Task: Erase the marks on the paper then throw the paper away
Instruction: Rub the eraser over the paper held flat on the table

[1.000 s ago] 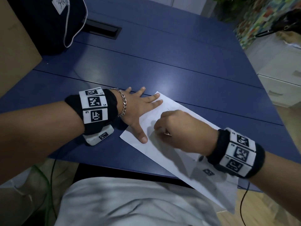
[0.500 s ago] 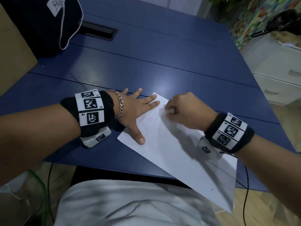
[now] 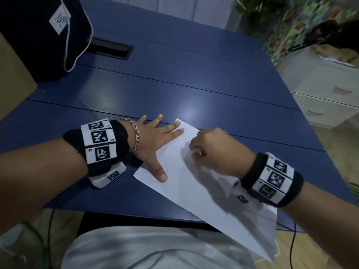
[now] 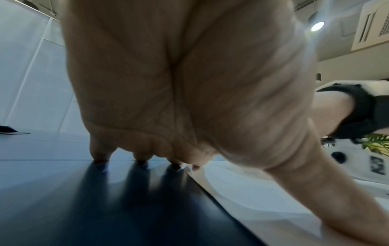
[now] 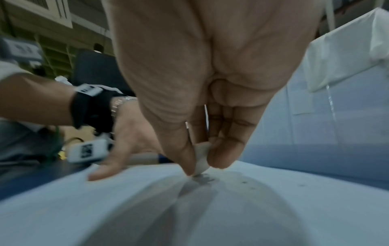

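The head view shows the whole layout, with one white sheet of paper (image 3: pixel 196 189) lying at an angle on the blue table (image 3: pixel 174 90), its near corner hanging past the table's front edge; the right hand (image 3: pixel 217 150) there is a curled fist seen from the back, and only a pale sliver shows at its fingertips; the right wrist view shows what that fist hides, a small white eraser (image 5: pixel 201 158) pinched between thumb and fingers (image 5: pixel 223 154), its lower end touching the paper just above a patch of grey smudge and crumbs (image 5: pixel 203 179); the same view shows a few small dark specks on the sheet to the right of the smudge; the left wrist view shows the underside of the left hand (image 3: pixel 155 144), palm raised off the table and fingertips (image 4: pixel 101 154) planted, which the head view cannot tell; the left hand lies spread and flat, fingers straight, gripping nothing; its thumb and two fingers rest on the sheet's left part, while the other two fingers rest on bare table beyond the paper's edge; the right wrist is bent down over the sheet's far part, near the left fingertips; counted: one sheet, one eraser, two hands, two marker-printed wristbands, one chain bracelet (image 3: pixel 136 137) on the left wrist; a dark bag (image 3: pixel 38 35) stands at the table's far left corner.
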